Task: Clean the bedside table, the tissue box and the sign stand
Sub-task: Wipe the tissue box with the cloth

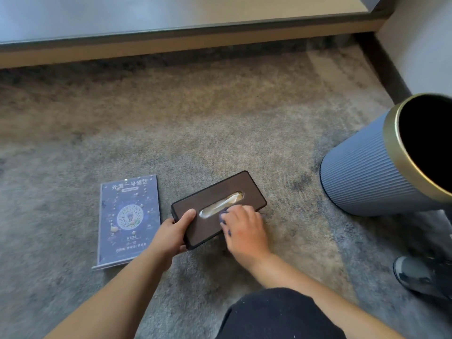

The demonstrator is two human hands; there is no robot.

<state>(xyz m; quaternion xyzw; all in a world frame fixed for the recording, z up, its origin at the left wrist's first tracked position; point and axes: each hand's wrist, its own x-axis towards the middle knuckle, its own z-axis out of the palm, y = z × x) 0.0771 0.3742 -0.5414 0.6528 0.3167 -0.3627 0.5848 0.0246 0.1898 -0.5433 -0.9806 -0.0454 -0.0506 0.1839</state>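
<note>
The sign stand (pixel 129 222) lies flat on the grey carpet (pixel 73 155) at the left of the scene, face up, with its clear base edge toward the person; the printed face is blue-violet with a round emblem at centre and white lettering. It is just beside the tissue box (pixel 195 211), apart from it, with a narrow strip of carpet between them. The left hand (pixel 175 234) grips the near left corner of the tissue box: the thumb lies on the top face and the fingers curl under the end wall. The tissue box is dark brown with a black rim, rests on the carpet at an angle, and has a long oval slot in its top through which pale tissue shows. The right hand (pixel 244 230) rests on the top face near the slot, fingers curled over a small blue-purple cloth (pixel 223 214), of which only edges show between the fingers and the box. Right of the box, well apart, a ribbed blue-grey waste bin (pixel 354 172) with a gold rim stands on the carpet. A dark shoe (pixel 415 272) shows at the lower right edge. The bedside table cannot be identified in this view.
</note>
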